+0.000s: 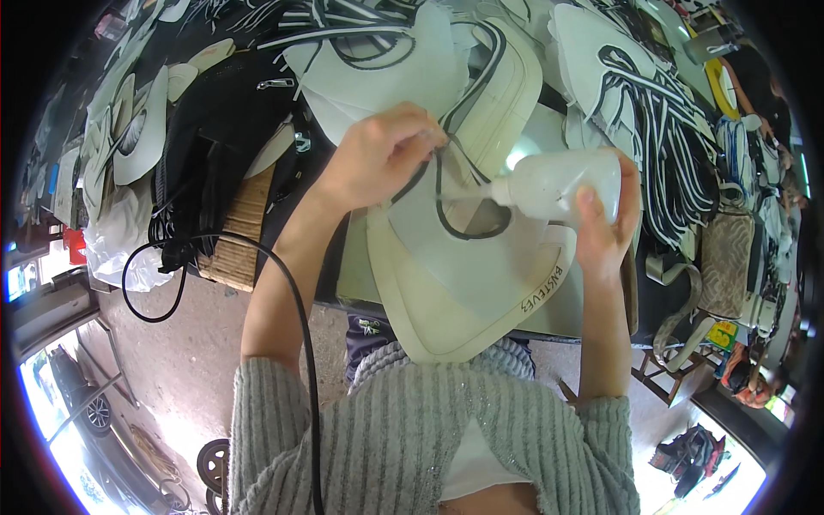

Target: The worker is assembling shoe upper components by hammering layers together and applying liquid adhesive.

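In my right hand [605,210] is a white squeeze bottle [562,184], tipped on its side with its narrow nozzle pointing left. My left hand [390,154] is closed, fingertips pinched on a thin black-and-white strip [470,233]. The strip curves in a loop over a pale, thin sheet piece [463,270]. Beneath that lies a cream-coloured template board [412,322] with rounded corners and dark hand lettering, which overhangs the table's near edge. The bottle's nozzle sits close beside the strip. The exact grip of my left fingertips is partly hidden.
White cut pieces [378,81] and bundled black-and-white strips [665,146] cover the far table. A black bag [219,112] lies left, beside corrugated cardboard [240,227]. A black cable [296,300] loops past my left forearm. A wooden stool [674,378] stands at right.
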A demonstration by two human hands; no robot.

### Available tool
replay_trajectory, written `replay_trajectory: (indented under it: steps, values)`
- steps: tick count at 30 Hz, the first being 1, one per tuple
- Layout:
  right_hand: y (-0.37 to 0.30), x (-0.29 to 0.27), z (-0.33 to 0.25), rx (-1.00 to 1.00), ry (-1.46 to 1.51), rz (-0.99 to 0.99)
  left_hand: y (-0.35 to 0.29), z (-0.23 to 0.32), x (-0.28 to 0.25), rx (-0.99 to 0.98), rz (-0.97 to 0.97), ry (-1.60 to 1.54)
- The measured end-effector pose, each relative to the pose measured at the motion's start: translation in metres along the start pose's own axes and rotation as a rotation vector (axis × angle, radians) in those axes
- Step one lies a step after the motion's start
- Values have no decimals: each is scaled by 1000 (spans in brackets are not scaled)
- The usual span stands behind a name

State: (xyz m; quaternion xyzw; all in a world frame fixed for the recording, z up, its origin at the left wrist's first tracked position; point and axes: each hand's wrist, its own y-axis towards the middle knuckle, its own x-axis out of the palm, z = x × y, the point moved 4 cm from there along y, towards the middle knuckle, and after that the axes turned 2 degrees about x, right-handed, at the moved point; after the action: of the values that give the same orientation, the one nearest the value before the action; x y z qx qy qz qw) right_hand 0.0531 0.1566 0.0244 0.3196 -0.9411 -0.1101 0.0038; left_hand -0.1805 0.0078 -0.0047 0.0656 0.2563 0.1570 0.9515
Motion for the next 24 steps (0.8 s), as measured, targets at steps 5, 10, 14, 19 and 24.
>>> replay_trajectory:
  steps: [5, 10, 14, 19, 24]
  values:
    - [6, -2, 4, 16, 1, -23, -2, 3, 0, -13, -7, -5]
    - [9, -1, 1, 40, 26, 50, 0, 2, 2, 23, -25, -39]
    - [7, -9, 2, 66, 47, -61, 0, 1, 1, 12, -19, -39]
    - [4, -22, -3, 79, 52, -93, -2, 1, 1, 1, -22, -44]
    - [6, -14, -1, 79, 41, -70, 0, 0, 4, -7, -34, -51]
